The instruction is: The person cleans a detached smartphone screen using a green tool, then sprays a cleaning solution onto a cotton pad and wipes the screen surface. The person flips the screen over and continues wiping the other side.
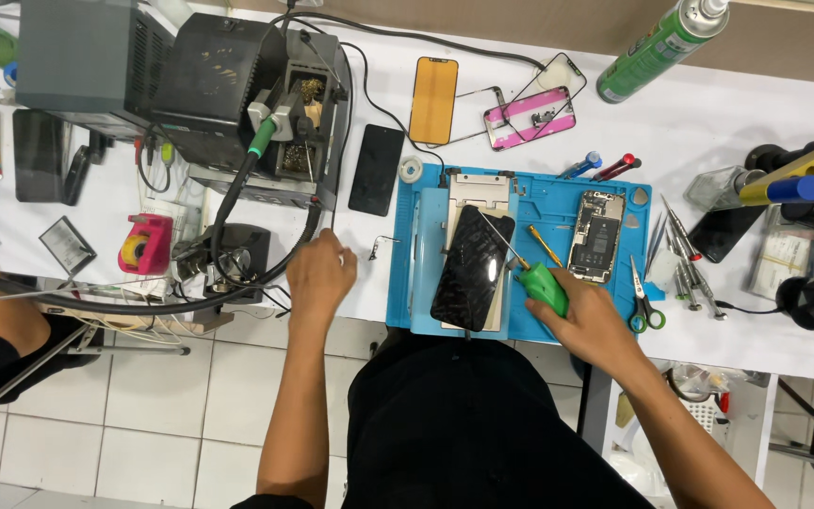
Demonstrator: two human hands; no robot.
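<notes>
Phone on blue mat, long axis leaning slightly right of upright. Right hand just right of phone, fist around green screwdriver. Left hand farther left, fingers curled, empty.

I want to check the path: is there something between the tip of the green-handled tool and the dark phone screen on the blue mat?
Nothing visible: the green-handled tool in the right hand already reaches over the phone screen.
</notes>
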